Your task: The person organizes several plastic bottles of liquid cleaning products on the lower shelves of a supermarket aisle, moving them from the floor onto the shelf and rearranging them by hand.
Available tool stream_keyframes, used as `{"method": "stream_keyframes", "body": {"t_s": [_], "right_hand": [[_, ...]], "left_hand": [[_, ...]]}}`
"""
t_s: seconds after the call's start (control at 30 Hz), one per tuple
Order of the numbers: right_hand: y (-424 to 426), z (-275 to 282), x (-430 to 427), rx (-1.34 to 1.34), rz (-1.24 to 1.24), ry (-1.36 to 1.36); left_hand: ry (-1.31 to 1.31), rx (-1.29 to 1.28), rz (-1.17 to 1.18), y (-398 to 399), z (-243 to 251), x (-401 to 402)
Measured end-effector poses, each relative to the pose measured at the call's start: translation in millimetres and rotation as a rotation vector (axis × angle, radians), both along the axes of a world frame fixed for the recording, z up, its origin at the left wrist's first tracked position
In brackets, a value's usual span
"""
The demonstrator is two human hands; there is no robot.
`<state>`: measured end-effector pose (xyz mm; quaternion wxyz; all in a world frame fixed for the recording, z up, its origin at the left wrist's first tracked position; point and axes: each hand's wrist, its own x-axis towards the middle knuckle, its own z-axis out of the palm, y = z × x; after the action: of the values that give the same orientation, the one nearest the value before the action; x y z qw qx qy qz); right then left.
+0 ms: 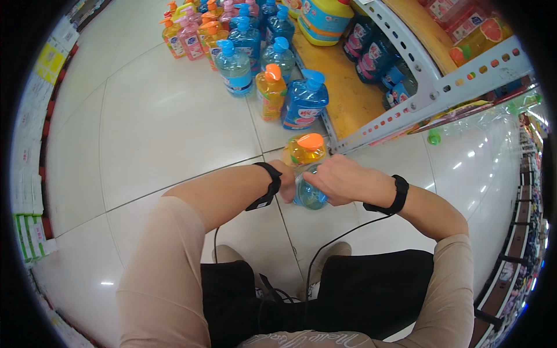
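A clear pale blue pump bottle stands on the floor tiles between my hands. My left hand grips its left side, the fingertips partly hidden by the wrist. From the right, my right hand closes over the top of the same bottle and covers its pump. Just beyond it, close to my fingers, is an amber bottle with an orange pump head. Farther out, a dark blue pump bottle and another amber pump bottle stand side by side.
Several blue, pink and amber pump bottles crowd the floor ahead. A perforated metal shelf upright edges a yellow shelf board holding dark bottles and a large yellow jug. A black cable runs from my right wristband.
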<state>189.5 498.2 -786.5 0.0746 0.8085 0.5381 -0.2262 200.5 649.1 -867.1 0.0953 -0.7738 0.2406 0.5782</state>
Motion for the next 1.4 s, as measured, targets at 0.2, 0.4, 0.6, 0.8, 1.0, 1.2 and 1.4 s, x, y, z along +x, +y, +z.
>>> {"method": "stream_keyframes", "body": {"t_s": [0.2,0.4,0.6,0.8,1.0,1.2,1.4], "right_hand": [[-7.9,2.2,-3.5,-0.087,-0.036,-0.027],[-11.3,21.9,7.1,-0.099,-0.151,-0.092],[-5.8,91.6,5.5,0.082,-0.558,-0.215],[-10.4,170.2,-6.7,0.771,-0.868,-0.365],[27.1,181.5,31.2,0.855,-0.738,-0.603],[35.3,110.6,76.9,0.625,-0.49,-1.021],[23.8,100.5,100.7,0.524,-0.517,-1.053]], "left_hand": [[-0.006,-0.04,-0.072,18.8,-23.3,-13.5],[-0.138,-0.095,-0.047,32.0,-44.7,-10.8],[-0.146,-0.158,-0.107,24.8,-27.5,-19.3],[-0.087,-0.194,-0.235,22.6,-12.0,-21.1],[-0.085,-0.221,-0.331,19.0,-14.4,-22.0],[-0.179,-0.322,-0.15,22.5,-44.0,-19.5],[-0.247,-0.325,-0.128,37.3,-44.3,-26.0]]}}
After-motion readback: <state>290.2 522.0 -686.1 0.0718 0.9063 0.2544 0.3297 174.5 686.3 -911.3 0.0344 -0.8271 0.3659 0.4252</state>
